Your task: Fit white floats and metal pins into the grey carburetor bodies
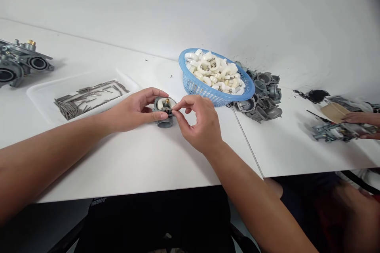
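Observation:
My left hand (135, 110) grips a small grey metal carburetor body (165, 115) that stands on the white table (133, 166), with a white float piece seated in its top. My right hand (198, 120) is closed in a pinch at the part's right side, thumb and forefinger on a thin metal pin at the float's hinge. Both hands meet just in front of the blue basket.
A blue plastic basket (196, 84) holds several white floats. A pile of grey carburetor bodies (263, 97) lies to its right. A white tray (41, 91) of metal pins sits at left, assembled carburetors (18, 61) at far left. Another person's hand (360, 118) works at the right edge.

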The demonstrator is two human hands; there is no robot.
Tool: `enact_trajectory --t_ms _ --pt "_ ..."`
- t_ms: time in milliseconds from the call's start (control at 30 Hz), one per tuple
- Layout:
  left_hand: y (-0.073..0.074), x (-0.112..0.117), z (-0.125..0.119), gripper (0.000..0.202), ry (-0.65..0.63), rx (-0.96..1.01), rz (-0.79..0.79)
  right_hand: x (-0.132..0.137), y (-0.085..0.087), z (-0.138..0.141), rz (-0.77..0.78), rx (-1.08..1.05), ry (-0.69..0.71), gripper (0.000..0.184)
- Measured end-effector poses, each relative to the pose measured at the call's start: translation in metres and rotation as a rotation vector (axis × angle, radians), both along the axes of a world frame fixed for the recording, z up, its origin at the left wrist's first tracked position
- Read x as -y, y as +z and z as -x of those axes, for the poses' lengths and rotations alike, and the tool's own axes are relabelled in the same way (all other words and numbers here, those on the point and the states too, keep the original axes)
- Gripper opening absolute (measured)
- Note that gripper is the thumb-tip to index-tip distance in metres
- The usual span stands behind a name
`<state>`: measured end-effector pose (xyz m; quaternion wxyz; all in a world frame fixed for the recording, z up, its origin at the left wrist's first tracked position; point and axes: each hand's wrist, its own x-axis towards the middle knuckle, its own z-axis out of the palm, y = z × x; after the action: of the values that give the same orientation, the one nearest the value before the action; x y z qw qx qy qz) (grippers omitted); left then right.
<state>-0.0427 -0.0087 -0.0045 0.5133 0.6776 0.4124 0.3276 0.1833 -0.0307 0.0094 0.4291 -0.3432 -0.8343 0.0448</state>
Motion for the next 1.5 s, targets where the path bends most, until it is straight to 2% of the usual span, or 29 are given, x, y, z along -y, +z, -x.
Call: enact_trajectory --t_ms 100,233,300,433,600,733,833,1133,1333,1500 --pt "0.002 0.002 0.000 0.053 -0.017 0.041 0.024 -0.001 0.001 -0.005 0.121 -0.097 -0.004 0.017" --pt "0.006 0.004 -0.001 0.045 -0.021 0.070 0.021 -0.002 0.001 -0.011 0.435 -0.081 -0.021 0.059" --pt "0.007 0.005 -0.001 0.046 -0.005 0.050 0.020 -0.001 0.000 -0.011 0.585 -0.021 0.006 0.074" --pt "0.009 0.006 -0.003 0.054 0.028 0.024 0.048 0.000 -0.002 -0.006 0.708 0.011 0.068 0.077" --pt "0.013 0.010 -0.004 0.061 0.054 0.028 0.017 -0.001 0.002 -0.003 0.738 0.010 0.066 0.073" --pt "0.015 0.011 -0.005 0.059 0.043 0.041 -0.034 -0.001 0.006 -0.002 0.711 0.013 0.084 0.060" --pt "0.015 0.011 -0.005 0.058 0.039 0.042 -0.051 -0.001 0.007 -0.001 0.713 0.011 0.055 0.059" --pt "0.006 0.009 -0.001 0.056 0.006 -0.044 -0.013 0.001 0.009 -0.004 0.759 0.110 -0.034 0.058" --pt "0.002 0.007 0.001 0.070 -0.024 -0.189 0.002 0.001 0.010 -0.018 0.757 0.174 -0.042 0.053" --pt "0.004 0.010 0.000 0.076 0.017 -0.347 -0.007 0.011 0.009 -0.044 0.707 0.188 -0.049 0.058"
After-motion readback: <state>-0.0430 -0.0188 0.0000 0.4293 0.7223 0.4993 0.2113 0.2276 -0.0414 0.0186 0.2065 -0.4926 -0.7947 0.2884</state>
